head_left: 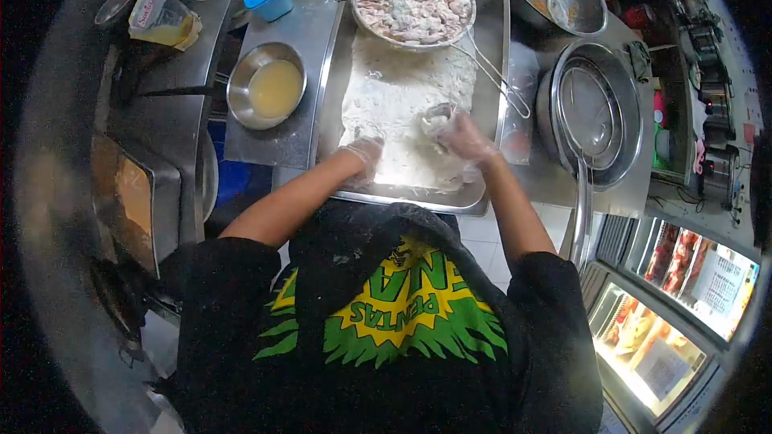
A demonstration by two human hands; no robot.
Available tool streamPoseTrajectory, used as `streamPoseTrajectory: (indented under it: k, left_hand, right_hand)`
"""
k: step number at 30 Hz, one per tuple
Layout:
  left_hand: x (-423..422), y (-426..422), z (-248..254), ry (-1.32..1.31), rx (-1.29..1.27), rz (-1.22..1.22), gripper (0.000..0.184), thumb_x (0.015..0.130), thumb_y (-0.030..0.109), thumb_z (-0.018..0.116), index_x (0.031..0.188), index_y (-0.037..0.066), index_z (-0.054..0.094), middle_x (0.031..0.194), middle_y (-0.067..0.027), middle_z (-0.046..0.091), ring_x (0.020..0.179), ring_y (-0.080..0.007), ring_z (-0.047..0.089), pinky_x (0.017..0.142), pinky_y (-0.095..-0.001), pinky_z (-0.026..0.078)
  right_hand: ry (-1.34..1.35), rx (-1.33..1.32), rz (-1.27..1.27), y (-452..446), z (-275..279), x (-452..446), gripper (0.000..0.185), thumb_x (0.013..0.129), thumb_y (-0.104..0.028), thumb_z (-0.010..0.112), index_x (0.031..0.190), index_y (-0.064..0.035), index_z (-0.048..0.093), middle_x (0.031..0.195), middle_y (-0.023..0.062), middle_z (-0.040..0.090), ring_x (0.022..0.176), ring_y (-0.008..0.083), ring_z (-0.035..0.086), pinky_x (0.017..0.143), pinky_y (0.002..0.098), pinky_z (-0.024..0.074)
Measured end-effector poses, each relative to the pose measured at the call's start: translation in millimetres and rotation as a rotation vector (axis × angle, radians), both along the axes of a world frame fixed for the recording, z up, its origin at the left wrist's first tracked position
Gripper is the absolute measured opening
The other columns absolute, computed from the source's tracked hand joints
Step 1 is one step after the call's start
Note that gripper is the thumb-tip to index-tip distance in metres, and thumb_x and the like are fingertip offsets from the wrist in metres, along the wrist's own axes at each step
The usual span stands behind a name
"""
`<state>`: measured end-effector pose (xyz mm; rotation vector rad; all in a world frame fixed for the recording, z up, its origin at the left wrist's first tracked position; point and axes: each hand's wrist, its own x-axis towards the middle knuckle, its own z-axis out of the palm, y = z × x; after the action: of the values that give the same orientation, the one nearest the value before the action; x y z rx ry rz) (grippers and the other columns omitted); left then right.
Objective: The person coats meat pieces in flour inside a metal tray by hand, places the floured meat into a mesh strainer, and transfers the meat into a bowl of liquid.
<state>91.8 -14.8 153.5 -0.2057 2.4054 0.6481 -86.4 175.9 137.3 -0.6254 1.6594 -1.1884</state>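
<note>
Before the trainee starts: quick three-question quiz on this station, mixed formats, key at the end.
1. Multiple choice. What fills the strainer?
A) dry noodles
B) whole eggs
C) white-coated pieces

2. True or false. The left hand and the right hand both wear clear gloves.

3. Fill in. Seen from the wearer's viewpoint, the bowl of yellowish liquid stands on the ____ side of the tray.

Key: 1. C; 2. True; 3. left
</note>
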Motion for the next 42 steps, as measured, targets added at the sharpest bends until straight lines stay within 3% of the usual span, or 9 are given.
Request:
streamPoseTrajectory:
  k: [4,10,12,16,26,31,34,37,42]
  left_hand:
    - [15,-7,-16,0.235,-0.137,-0.156,0.053,0.063,0.013,0.071,0.109,-0.006,0.051,0.092,-0.0251,0.062,0.095,-0.0372,0.06,0.086,-0.0402,0.047]
    - [-6,-23,34,0.322,0.096,0.352,0.032,0.084,0.024,0.053,0.106,0.001,0.055,0.096,-0.0179,0.062,0.085,-0.0356,0.06,0.084,-0.0403,0.047]
    - [-13,-30,55,0.338,0.063,0.144,0.023,0.088,0.02,0.053,0.104,0.005,0.058,0.095,-0.0125,0.063,0.081,-0.0272,0.061,0.076,-0.037,0.049]
    - [-17,-21,2,0.892,0.912,0.996,0.021,0.087,0.017,0.059,0.105,0.008,0.059,0.092,-0.003,0.061,0.079,-0.0134,0.058,0.067,-0.0273,0.048]
    - [-24,5,60,0.296,1.566,1.539,0.042,0.092,0.03,0.05,0.127,0.007,0.047,0.116,-0.0066,0.055,0.104,-0.019,0.052,0.091,-0.033,0.041]
    - [-12,-2,28,0.872,1.085,0.697,0.046,0.093,0.033,0.046,0.13,0.006,0.045,0.12,-0.0074,0.055,0.109,-0.0229,0.052,0.096,-0.0339,0.039]
    - [-15,-1,62,0.27,0.99,1.229,0.049,0.09,0.034,0.05,0.128,0.003,0.047,0.121,-0.0124,0.055,0.111,-0.0255,0.052,0.098,-0.0327,0.037]
    - [-5,-5,37,0.26,0.484,0.748,0.057,0.083,0.038,0.057,0.122,-0.002,0.048,0.12,-0.0214,0.054,0.113,-0.0293,0.051,0.097,-0.0334,0.038]
    - [7,-3,43,0.138,0.449,0.61,0.062,0.081,0.039,0.061,0.122,-0.004,0.044,0.12,-0.0246,0.052,0.112,-0.0344,0.051,0.098,-0.035,0.038]
  right_hand:
    - [0.305,0.111,0.166,-9,61,-1,0.042,0.082,-0.022,0.063,0.12,-0.0061,0.054,0.112,0.0143,0.06,0.102,0.0258,0.058,0.092,0.0382,0.0438]
    - [0.201,0.1,0.106,-9,40,-10,0.033,0.084,-0.024,0.06,0.113,-0.0095,0.058,0.109,0.014,0.061,0.099,0.0253,0.059,0.088,0.0398,0.0448]
    - [0.276,-0.098,-0.016,-21,53,2,0.032,0.085,-0.025,0.059,0.111,-0.0068,0.059,0.108,0.0161,0.061,0.098,0.0255,0.059,0.088,0.0391,0.0438]
    - [0.127,-0.235,-0.228,-47,53,25,0.03,0.086,-0.023,0.056,0.108,-0.0035,0.06,0.105,0.0185,0.061,0.096,0.028,0.058,0.087,0.0384,0.0433]
    - [0.921,-0.194,0.072,-66,58,55,0.028,0.074,0.0,0.062,0.102,-0.0001,0.058,0.102,0.0159,0.057,0.092,0.0307,0.055,0.078,0.0353,0.0453]
    - [0.876,-0.181,0.179,-60,73,32,0.03,0.073,0.002,0.061,0.103,-0.002,0.058,0.093,0.0145,0.057,0.086,0.0305,0.055,0.075,0.0359,0.0453]
    - [0.377,-0.42,-0.121,-60,49,17,0.021,0.072,0.004,0.06,0.092,-0.0046,0.061,0.089,0.0135,0.057,0.081,0.0278,0.056,0.07,0.0354,0.0465]
    - [0.95,0.131,0.521,-39,48,-9,0.021,0.074,0.007,0.057,0.091,-0.0048,0.06,0.087,0.006,0.061,0.074,0.0187,0.059,0.06,0.0286,0.047]
    - [0.514,-0.148,0.165,-21,-35,-27,0.021,0.071,-0.003,0.068,0.091,-0.0063,0.064,0.074,0.0088,0.063,0.067,0.0166,0.06,0.06,0.0343,0.0489]
